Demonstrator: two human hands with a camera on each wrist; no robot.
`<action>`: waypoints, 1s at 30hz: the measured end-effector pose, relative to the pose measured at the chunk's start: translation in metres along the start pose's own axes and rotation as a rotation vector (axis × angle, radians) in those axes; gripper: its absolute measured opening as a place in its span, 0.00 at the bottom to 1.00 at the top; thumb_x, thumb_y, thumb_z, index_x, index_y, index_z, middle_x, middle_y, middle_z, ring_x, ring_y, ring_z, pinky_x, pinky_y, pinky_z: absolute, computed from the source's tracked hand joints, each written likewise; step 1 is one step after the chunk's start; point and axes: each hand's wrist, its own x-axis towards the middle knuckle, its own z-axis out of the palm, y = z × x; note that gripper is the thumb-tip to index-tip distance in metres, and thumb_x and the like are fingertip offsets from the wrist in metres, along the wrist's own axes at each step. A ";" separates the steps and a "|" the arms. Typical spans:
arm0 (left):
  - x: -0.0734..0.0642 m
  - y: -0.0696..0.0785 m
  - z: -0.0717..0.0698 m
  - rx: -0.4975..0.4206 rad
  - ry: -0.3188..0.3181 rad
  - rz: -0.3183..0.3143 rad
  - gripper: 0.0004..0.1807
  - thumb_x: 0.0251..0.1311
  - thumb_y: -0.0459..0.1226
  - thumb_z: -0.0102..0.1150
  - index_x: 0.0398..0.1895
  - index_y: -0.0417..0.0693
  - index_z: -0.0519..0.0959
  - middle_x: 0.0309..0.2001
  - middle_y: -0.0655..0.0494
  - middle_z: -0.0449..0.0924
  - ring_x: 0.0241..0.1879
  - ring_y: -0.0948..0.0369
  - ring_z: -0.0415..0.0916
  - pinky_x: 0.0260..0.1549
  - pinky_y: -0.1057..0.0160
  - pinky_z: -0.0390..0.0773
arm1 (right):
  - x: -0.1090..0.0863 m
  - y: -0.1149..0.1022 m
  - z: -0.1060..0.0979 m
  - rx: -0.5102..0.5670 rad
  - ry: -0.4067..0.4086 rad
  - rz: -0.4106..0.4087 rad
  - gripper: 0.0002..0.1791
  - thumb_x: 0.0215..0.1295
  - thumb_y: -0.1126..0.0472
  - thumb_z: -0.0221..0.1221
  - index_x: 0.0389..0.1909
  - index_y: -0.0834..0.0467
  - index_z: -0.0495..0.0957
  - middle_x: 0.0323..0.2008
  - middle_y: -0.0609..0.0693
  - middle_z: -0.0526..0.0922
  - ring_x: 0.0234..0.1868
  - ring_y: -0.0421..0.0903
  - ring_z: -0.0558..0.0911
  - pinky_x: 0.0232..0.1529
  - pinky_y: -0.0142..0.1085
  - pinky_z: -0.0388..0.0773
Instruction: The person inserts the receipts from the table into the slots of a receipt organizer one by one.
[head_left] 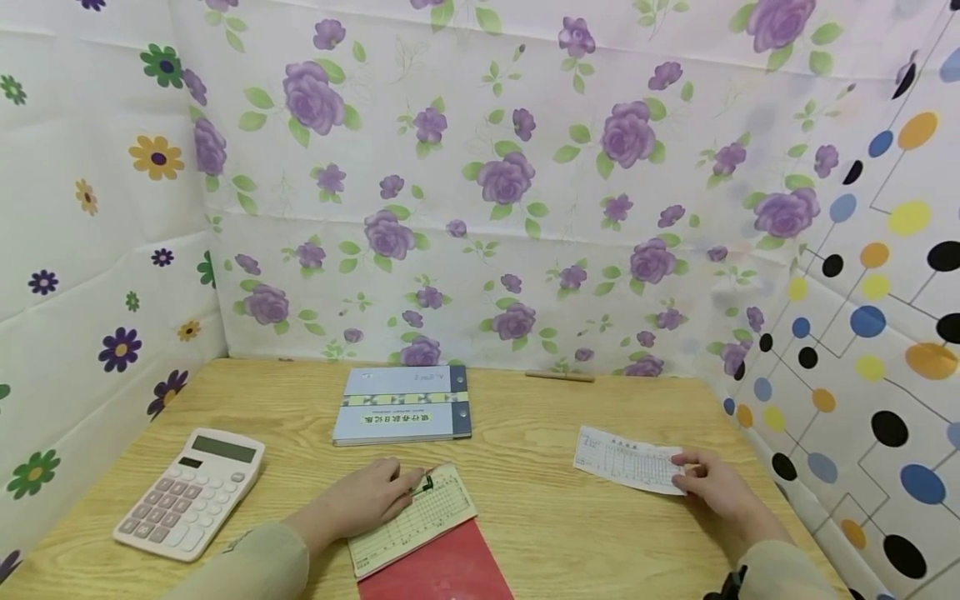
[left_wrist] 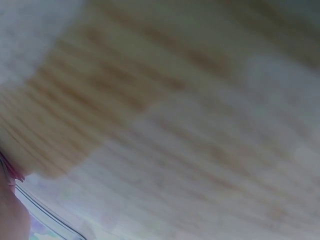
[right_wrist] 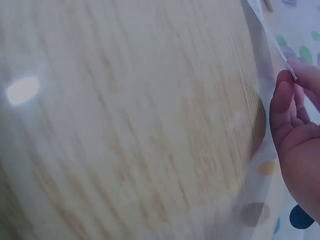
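Note:
My right hand (head_left: 716,483) pinches the right end of a printed paper slip (head_left: 626,460) between thumb and fingers. In the right wrist view, the slip's thin edge (right_wrist: 272,40) shows at the fingertips. My left hand (head_left: 367,497) rests on a cream ruled form pad (head_left: 420,517), its fingers reaching toward a small dark clip (head_left: 428,482) near the top edge. A red sheet or folder (head_left: 442,567) lies beneath the pad and runs off the bottom of the head view. Only a sliver of the left hand (left_wrist: 12,215) enters the left wrist view.
A white calculator (head_left: 191,492) with pinkish keys lies at the left. Behind the pad is a blue account book (head_left: 401,404) with a patterned band. A brown pen (head_left: 559,377) lies along the wooden table's (head_left: 525,450) far edge. Patterned cloth walls (head_left: 487,167) enclose three sides.

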 end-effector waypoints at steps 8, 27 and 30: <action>-0.002 0.002 0.000 -0.020 0.023 0.008 0.23 0.68 0.43 0.49 0.64 0.48 0.68 0.30 0.61 0.58 0.26 0.66 0.54 0.26 0.68 0.60 | -0.002 -0.001 0.005 0.091 -0.021 0.041 0.29 0.59 0.61 0.62 0.62 0.64 0.67 0.39 0.56 0.75 0.31 0.48 0.74 0.31 0.37 0.72; 0.000 0.000 -0.002 -0.064 0.022 -0.001 0.23 0.68 0.45 0.49 0.64 0.50 0.69 0.31 0.62 0.60 0.27 0.66 0.56 0.26 0.68 0.64 | 0.007 -0.019 0.020 -0.148 0.062 -0.145 0.21 0.63 0.51 0.58 0.53 0.58 0.76 0.56 0.65 0.71 0.51 0.58 0.72 0.47 0.51 0.70; 0.000 -0.001 -0.001 -0.068 0.016 -0.011 0.23 0.68 0.46 0.48 0.64 0.51 0.68 0.31 0.62 0.60 0.27 0.67 0.56 0.25 0.68 0.63 | 0.005 -0.030 0.026 -0.084 0.051 -0.157 0.21 0.65 0.52 0.57 0.55 0.57 0.74 0.57 0.64 0.70 0.47 0.54 0.73 0.41 0.43 0.73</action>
